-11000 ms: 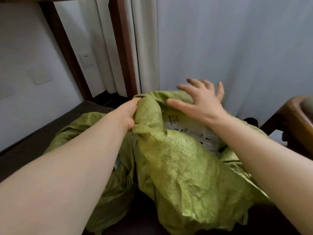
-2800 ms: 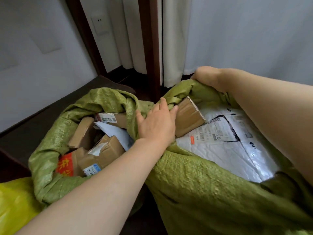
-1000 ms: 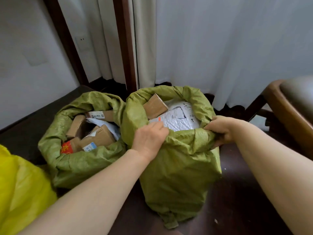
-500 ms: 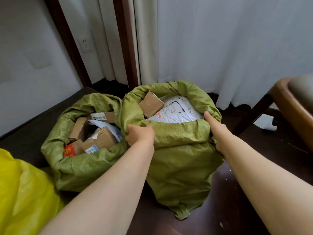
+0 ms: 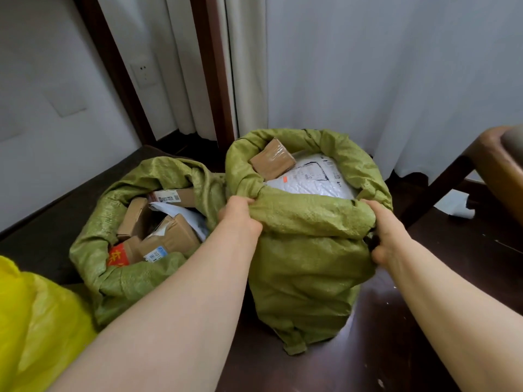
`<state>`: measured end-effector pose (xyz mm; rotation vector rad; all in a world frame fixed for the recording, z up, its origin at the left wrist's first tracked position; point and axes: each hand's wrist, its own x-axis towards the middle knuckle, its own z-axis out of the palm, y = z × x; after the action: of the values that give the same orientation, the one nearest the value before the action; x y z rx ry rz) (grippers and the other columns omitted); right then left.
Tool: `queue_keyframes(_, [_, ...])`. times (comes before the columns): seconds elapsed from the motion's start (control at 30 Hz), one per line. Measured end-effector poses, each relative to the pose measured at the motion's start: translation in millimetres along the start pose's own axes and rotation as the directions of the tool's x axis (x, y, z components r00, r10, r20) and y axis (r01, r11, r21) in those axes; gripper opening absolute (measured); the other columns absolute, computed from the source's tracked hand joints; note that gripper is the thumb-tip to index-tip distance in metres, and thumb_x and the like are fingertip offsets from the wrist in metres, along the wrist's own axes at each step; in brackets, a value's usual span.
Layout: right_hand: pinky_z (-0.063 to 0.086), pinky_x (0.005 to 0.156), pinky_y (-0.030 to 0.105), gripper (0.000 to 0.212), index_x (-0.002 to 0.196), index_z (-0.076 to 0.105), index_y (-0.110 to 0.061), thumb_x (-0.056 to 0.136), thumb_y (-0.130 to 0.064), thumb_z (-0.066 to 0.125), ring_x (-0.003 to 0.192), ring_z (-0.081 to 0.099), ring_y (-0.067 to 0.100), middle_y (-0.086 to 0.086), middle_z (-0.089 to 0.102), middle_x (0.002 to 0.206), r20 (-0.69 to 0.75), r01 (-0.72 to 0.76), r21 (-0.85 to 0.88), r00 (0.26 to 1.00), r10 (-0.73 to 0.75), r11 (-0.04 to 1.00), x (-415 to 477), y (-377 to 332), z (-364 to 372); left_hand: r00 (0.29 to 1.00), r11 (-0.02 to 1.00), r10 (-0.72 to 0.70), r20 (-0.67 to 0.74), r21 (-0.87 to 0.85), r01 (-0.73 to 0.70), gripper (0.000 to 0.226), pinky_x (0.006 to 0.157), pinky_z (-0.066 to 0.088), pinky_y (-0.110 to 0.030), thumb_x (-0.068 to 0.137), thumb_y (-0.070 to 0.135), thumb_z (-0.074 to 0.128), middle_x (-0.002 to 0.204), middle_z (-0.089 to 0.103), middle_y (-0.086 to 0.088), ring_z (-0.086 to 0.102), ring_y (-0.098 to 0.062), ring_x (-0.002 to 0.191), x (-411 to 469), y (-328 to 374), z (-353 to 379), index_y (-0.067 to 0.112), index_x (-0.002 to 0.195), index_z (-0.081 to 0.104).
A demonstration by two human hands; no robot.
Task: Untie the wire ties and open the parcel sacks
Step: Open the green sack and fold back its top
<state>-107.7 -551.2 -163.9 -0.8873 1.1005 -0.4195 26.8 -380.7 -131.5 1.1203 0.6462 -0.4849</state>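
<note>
Because the woven green sack (image 5: 308, 261) is soft and crumples yet looks heavily packed, its rolled rim is best gripped. Standing on the dark floor (image 5: 441, 278) beside another opened sack (image 5: 113, 281), it is clenched by left hand (image 5: 240, 219) and right hand (image 5: 386, 236).

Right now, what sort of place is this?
Probably a room in a home, not a depot: long pale curtains, a wall socket, a dark wooden floor and a wooden chair beside the green sacks.
</note>
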Motion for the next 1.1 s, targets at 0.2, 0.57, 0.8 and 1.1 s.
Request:
queue_keyframes(0.2, [0.051, 0.090, 0.050, 0.091, 0.123, 0.057, -0.014, 0.045, -0.053, 0.086, 0.100, 0.066, 0.030, 0.009, 0.068, 0.111, 0.071, 0.040, 0.047, 0.997, -0.043, 0.998, 17.6, 18.0, 11.4, 0.997, 0.997, 0.062, -0.037, 0.042, -0.061, 0.032, 0.082, 0.048, -0.039, 0.090, -0.001, 0.036, 0.106, 0.057, -0.011, 0.057, -0.032, 0.098, 11.9, -9.8, -15.5, 0.002, 0.117, 0.054])
queue_keyframes(0.57, [0.054, 0.070, 0.039, 0.064, 0.105, 0.058, -0.004, 0.071, -0.057, 0.071, 0.077, 0.065, 0.034, 0.014, 0.064, 0.092, 0.142, 0.222, -0.833, 0.971, -0.191, 0.507, -25.6, -40.3, 26.6, 0.351, -0.613, -0.051, 0.935, 0.248, -0.750, 0.061, 0.106, 0.022, -0.032, 0.082, 0.027, 0.061, 0.128, 0.053, 0.003, 0.043, -0.019, 0.123, -7.8, -19.7, -10.6, 0.025, 0.138, 0.038])
queue_keyframes(0.8, [0.054, 0.074, 0.040, 0.032, 0.087, 0.055, -0.002, 0.070, 0.012, 0.031, 0.085, 0.069, 0.025, 0.013, 0.064, 0.074, 0.255, -0.291, 0.424, 0.947, 0.195, 0.858, -7.5, -9.5, 27.4, -0.217, -0.693, 0.317, 0.923, 0.070, -0.717, 0.025, 0.044, 0.031, -0.025, 0.059, -0.004, 0.036, 0.048, 0.045, -0.002, 0.041, -0.020, 0.043, -13.0, -20.8, 2.8, 0.015, 0.054, 0.052])
queue_keyframes(1.1, [0.040, 0.102, 0.043, 0.043, 0.127, 0.052, -0.015, 0.085, -0.011, 0.041, 0.118, 0.049, 0.028, 0.010, 0.049, 0.131, -0.191, 0.520, -0.567, 0.672, -0.716, 0.639, 15.4, -37.0, 30.8, -0.086, -0.473, 0.498, 0.863, 0.187, -0.861, 0.035, 0.064, 0.049, -0.032, 0.083, 0.037, 0.053, 0.058, 0.058, 0.000, 0.056, -0.020, 0.062, 4.6, -64.9, -16.0, 0.013, 0.058, 0.061])
